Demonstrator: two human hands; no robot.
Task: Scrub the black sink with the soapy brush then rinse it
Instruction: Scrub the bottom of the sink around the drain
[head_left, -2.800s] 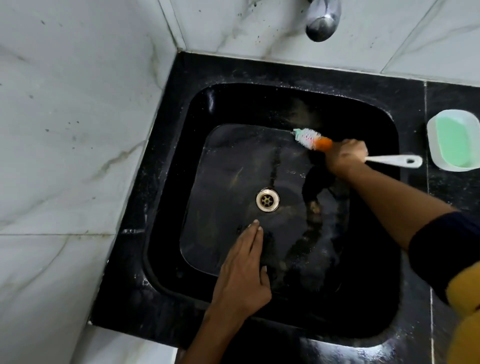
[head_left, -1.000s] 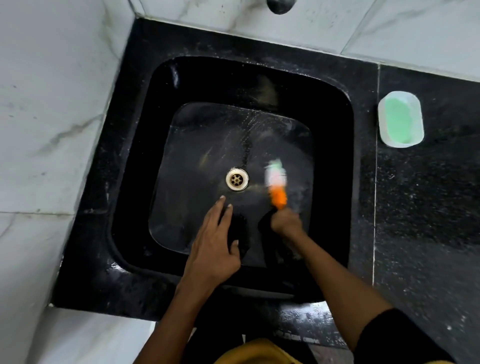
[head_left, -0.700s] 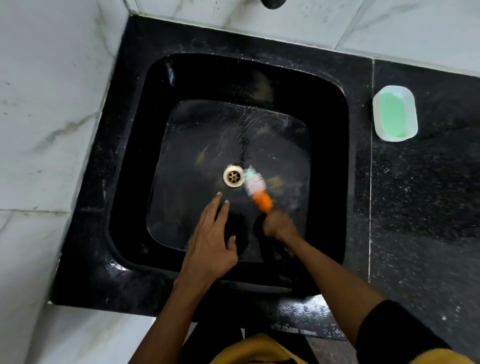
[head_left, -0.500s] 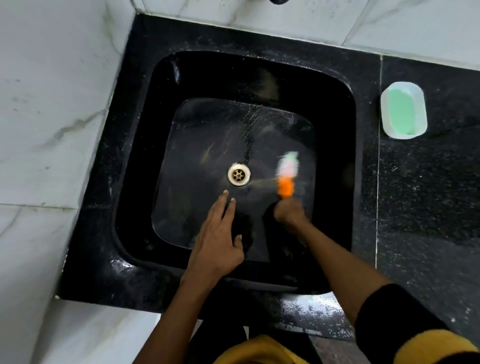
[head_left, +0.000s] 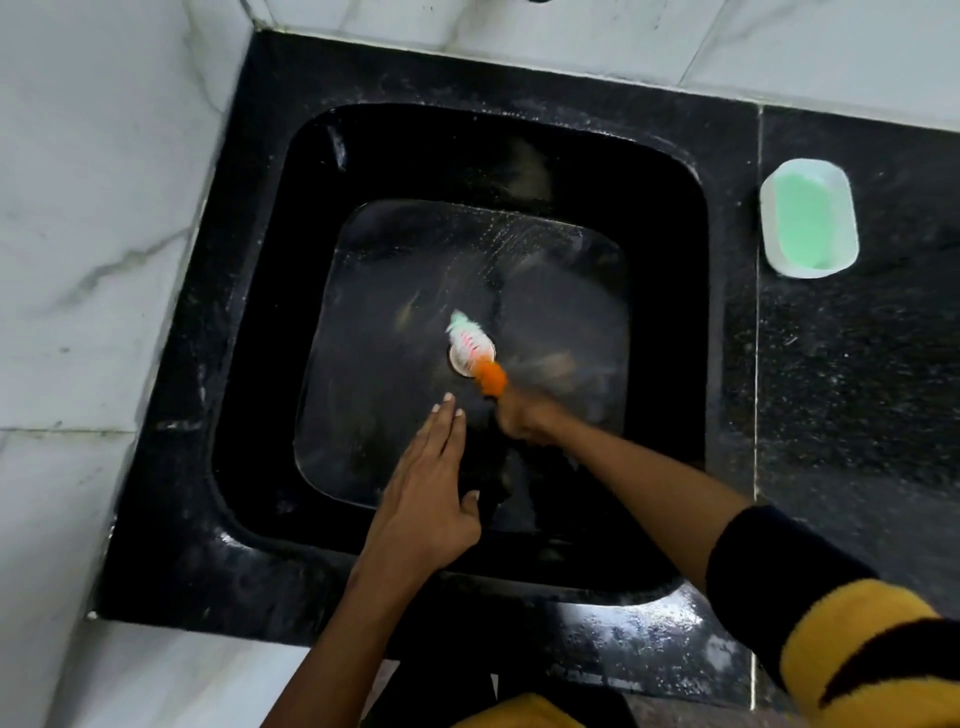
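right hand (head_left: 524, 415) grips the brush (head_left: 475, 351) low on its handle, bristles over the drain at the middle of the sink (head_left: 249, 364) floor, likely for scrubbing pressure. left hand (head_left: 428, 499) hangs flat and open above the near edge, probably for balance. scrub unfinished, rinse not begun.

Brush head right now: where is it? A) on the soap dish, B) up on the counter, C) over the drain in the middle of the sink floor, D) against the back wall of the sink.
C: the brush, gripped by the right hand, has its bristles lying across the drain on the floor of the sink.
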